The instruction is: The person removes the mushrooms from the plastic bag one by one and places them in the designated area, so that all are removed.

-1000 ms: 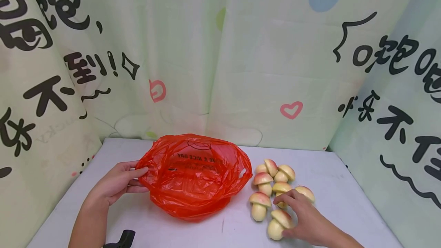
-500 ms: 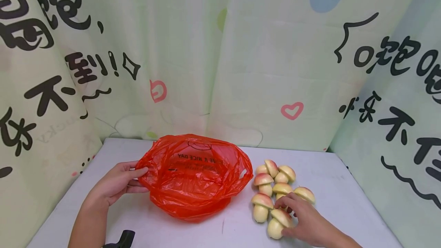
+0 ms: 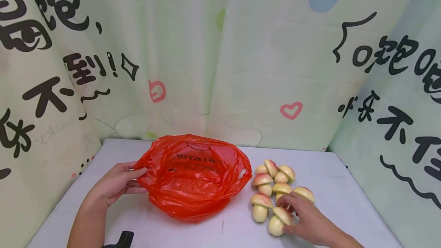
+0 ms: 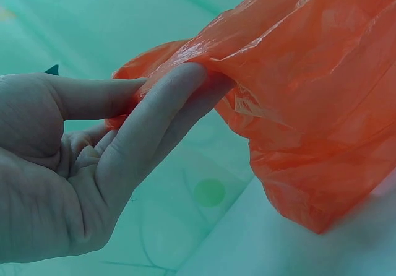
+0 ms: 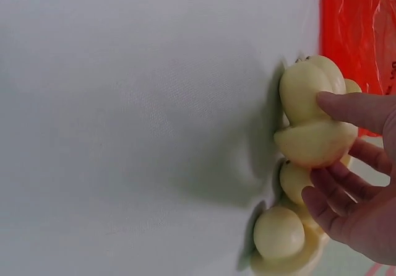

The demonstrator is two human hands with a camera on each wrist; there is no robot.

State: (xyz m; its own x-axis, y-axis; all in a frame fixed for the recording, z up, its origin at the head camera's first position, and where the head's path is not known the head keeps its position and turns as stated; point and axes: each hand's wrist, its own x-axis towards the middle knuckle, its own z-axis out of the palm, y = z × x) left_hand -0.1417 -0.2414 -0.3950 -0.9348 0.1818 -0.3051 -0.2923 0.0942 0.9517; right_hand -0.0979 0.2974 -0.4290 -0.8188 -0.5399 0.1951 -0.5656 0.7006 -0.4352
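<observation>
In the head view, a red plastic bag [image 3: 196, 198] lies with its mouth spread wide and its printed inside showing. My left hand [image 3: 115, 183] pinches its left rim between thumb and fingers; in the left wrist view the bag's film [image 4: 315, 115] runs up from the fingertips. At the right, my right hand [image 3: 308, 217] grips the nearest mushroom [image 3: 276, 225], cream with a pinkish cap. The right wrist view has the thumb on the mushroom's stem [image 5: 302, 90] and curled fingers at its cap. A second mushroom [image 3: 260, 206] sits just left of it.
Several more mushrooms [image 3: 264, 183] stand grouped behind the right hand, right of the bag. The white tabletop [image 3: 193, 236] ends against a printed pale green curtain [image 3: 248, 68]. A black object [image 3: 123, 239] shows at the bottom edge near the left forearm.
The right fingers have drawn in around the nearest mushroom, which has shifted slightly away from the front edge. The mushroom to its left has moved a little. The left hand and bag hold nearly still.
</observation>
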